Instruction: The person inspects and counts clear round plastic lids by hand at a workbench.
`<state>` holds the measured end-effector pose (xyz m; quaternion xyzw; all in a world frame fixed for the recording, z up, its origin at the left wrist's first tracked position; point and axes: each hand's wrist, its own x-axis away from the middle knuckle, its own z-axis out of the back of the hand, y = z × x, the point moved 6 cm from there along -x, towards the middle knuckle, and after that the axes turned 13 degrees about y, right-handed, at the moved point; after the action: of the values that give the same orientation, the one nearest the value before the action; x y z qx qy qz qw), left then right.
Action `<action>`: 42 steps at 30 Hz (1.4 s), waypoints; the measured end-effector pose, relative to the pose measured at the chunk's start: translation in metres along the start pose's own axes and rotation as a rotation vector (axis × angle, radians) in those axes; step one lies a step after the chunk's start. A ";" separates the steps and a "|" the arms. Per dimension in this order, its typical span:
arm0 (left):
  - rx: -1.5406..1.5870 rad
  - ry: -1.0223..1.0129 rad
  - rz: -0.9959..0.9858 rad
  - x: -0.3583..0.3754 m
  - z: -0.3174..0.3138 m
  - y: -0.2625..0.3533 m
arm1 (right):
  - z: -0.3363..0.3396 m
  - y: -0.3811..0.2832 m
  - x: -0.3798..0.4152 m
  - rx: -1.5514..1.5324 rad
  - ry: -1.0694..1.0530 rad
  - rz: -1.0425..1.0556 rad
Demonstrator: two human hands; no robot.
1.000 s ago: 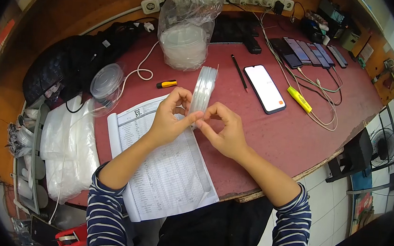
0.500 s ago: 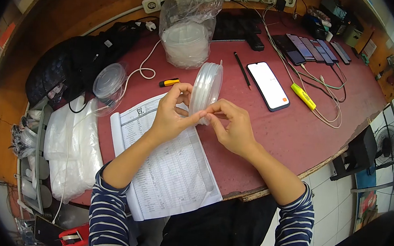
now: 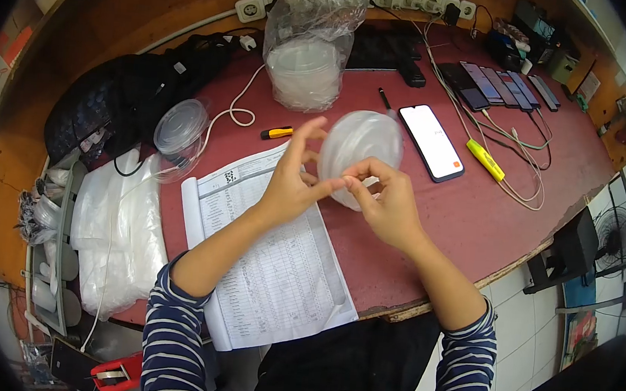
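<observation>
I hold a small stack of clear round plastic lids [image 3: 362,149] above the red table, its flat face turned toward me. My left hand [image 3: 293,183] pinches the stack's lower left rim with thumb and forefinger, the other fingers spread upward. My right hand [image 3: 387,202] grips the lower edge from the right, thumb and forefinger closed on the rim. Both hands meet at the bottom of the stack, over the top corner of a printed sheet of paper [image 3: 267,251].
A bag of more lids [image 3: 309,54] stands behind. A clear lidded container [image 3: 179,130], white plastic bags [image 3: 116,230], a yellow-handled tool [image 3: 277,132], a white-screened phone [image 3: 431,142], a yellow marker [image 3: 486,160], a row of phones [image 3: 497,85], cables and a black bag [image 3: 124,97] lie around.
The stack of lids was edge-on to me and has been turned so its round face now points toward me. Both hands shifted slightly right with it.
</observation>
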<state>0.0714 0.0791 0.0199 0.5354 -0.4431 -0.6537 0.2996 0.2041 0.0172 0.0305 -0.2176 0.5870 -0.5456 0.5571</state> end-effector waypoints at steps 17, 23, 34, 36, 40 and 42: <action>-0.060 -0.134 -0.225 -0.008 -0.016 -0.007 | 0.006 0.001 -0.007 0.005 -0.054 -0.005; 0.246 -0.185 0.155 -0.006 -0.027 -0.015 | 0.012 0.011 -0.014 -0.083 -0.085 -0.157; -0.454 0.102 -0.335 -0.020 0.007 0.021 | 0.051 -0.022 -0.020 -0.482 0.010 -0.020; -0.287 0.064 -0.530 -0.001 0.004 0.054 | 0.024 -0.025 -0.006 -0.543 -0.145 -0.068; -0.045 -0.175 -0.359 0.040 -0.018 0.050 | -0.004 -0.038 0.025 -0.748 -0.402 -0.268; 0.076 -0.229 -0.317 0.049 -0.023 0.052 | -0.006 -0.043 0.032 -0.799 -0.446 -0.281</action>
<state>0.0771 0.0088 0.0450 0.5316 -0.4090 -0.7319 0.1202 0.1743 -0.0212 0.0541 -0.6036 0.5821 -0.2872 0.4630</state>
